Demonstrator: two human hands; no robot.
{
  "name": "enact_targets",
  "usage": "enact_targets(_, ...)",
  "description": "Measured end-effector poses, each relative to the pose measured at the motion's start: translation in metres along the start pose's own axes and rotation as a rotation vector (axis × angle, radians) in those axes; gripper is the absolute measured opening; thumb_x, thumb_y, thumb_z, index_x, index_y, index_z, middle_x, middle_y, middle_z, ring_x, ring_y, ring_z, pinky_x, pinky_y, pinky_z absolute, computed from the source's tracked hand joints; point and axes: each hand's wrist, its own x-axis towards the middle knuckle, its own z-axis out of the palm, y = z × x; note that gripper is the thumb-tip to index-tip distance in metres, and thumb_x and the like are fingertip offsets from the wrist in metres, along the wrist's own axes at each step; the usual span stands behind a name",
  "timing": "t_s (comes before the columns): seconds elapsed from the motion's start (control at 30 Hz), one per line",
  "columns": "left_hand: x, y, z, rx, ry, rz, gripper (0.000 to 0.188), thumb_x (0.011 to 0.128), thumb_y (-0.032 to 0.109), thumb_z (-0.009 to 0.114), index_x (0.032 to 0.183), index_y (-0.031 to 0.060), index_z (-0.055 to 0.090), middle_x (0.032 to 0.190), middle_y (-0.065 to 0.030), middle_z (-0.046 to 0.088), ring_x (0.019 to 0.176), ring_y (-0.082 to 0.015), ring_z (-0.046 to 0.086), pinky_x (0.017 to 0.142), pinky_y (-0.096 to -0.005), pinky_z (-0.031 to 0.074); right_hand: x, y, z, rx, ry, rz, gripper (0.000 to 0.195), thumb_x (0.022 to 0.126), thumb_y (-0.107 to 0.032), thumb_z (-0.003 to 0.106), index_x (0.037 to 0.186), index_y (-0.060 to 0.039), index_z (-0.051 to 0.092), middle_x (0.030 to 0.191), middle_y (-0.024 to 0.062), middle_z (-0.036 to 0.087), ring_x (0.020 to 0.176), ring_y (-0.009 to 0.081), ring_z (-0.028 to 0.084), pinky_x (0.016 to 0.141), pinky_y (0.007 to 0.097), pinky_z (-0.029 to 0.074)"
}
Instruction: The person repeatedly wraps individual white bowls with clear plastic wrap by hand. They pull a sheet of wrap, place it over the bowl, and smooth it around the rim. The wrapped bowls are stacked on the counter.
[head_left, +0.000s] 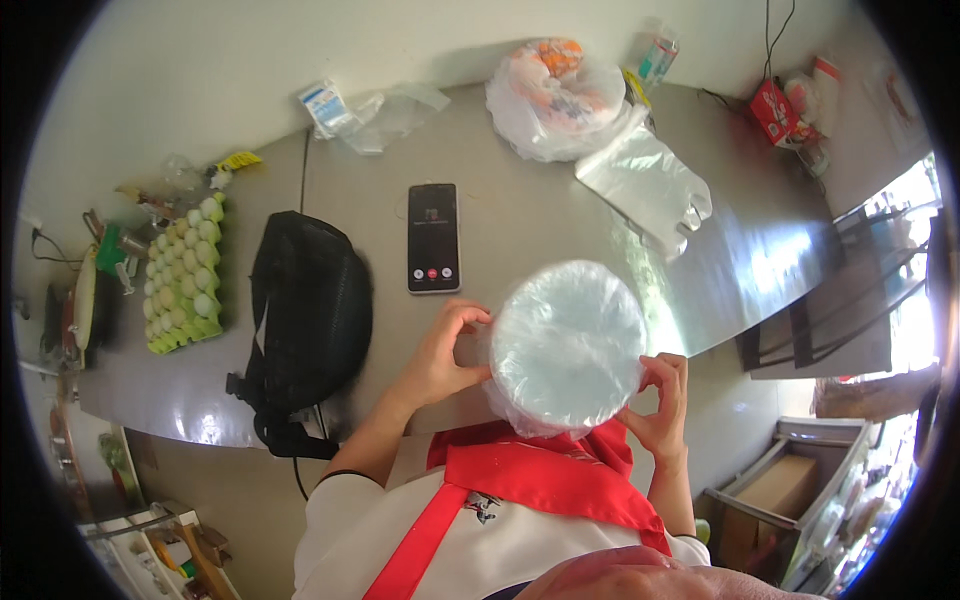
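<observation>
A round, pale object wrapped in clear plastic film (568, 345) is held up over the front edge of the metal table (525, 217), close to my red apron. My left hand (450, 345) grips its left rim between thumb and fingers. On the opposite side, my right hand (660, 397) pinches the lower right rim and the plastic around it. What lies under the film cannot be made out. A smartphone (433, 238) with a lit call screen lies on the table beyond my left hand. Flat clear plastic bags (637, 184) lie farther back on the right.
A black waist bag (311, 307) lies left of the phone, beside a green tray of eggs (184, 277). Along the wall are a small packet (325, 109), a filled white plastic bag (555, 105) and a bottle (658, 60). A red box (774, 114) stands at the back right.
</observation>
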Motion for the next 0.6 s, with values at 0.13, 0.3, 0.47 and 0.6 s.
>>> enact_targets(0.13,0.005,0.006,-0.004,0.027,-0.156,-0.125,0.057,0.064,0.01,0.079,0.113,0.0027,0.051,0.109,-0.0121,0.056,0.103,-0.0261,0.056,0.088,-0.0357,0.046,0.008,-0.013,-0.01,-0.054,-0.173,0.21,0.06,0.056,-0.001,0.08,0.112,-0.0057,0.058,0.093,0.0069,0.051,0.068,0.0151,0.054,0.062,0.0295,0.047)
enact_targets(0.3,0.014,0.01,-0.009,0.102,-0.205,-0.042,0.055,0.065,0.01,0.077,0.113,0.0016,0.052,0.107,-0.0124,0.057,0.1,-0.0275,0.057,0.088,-0.0363,0.045,0.029,-0.028,-0.033,-0.195,-0.392,0.119,0.045,0.059,-0.008,0.082,0.101,-0.0083,0.068,0.084,0.0061,0.054,0.069,0.0178,0.055,0.061,0.0303,0.047)
enact_targets(0.47,0.018,0.017,-0.012,0.051,-0.203,-0.067,0.056,0.065,0.008,0.077,0.115,0.0026,0.052,0.109,-0.0123,0.058,0.103,-0.0276,0.057,0.09,-0.0361,0.045,0.062,-0.039,-0.044,-0.265,-0.326,-0.033,0.042,0.063,-0.022,0.082,0.102,-0.0117,0.07,0.089,0.0051,0.055,0.08,0.0226,0.054,0.066,0.0336,0.047)
enact_targets(0.6,0.017,0.014,-0.011,0.105,-0.187,-0.037,0.057,0.066,0.006,0.077,0.118,0.0036,0.053,0.113,-0.0125,0.058,0.107,-0.0273,0.056,0.093,-0.0358,0.044,0.071,-0.033,-0.022,-0.391,-0.339,-0.205,0.021,0.077,-0.02,0.072,0.093,-0.0096,0.066,0.088,0.0037,0.058,0.083,0.0215,0.055,0.075,0.034,0.046)
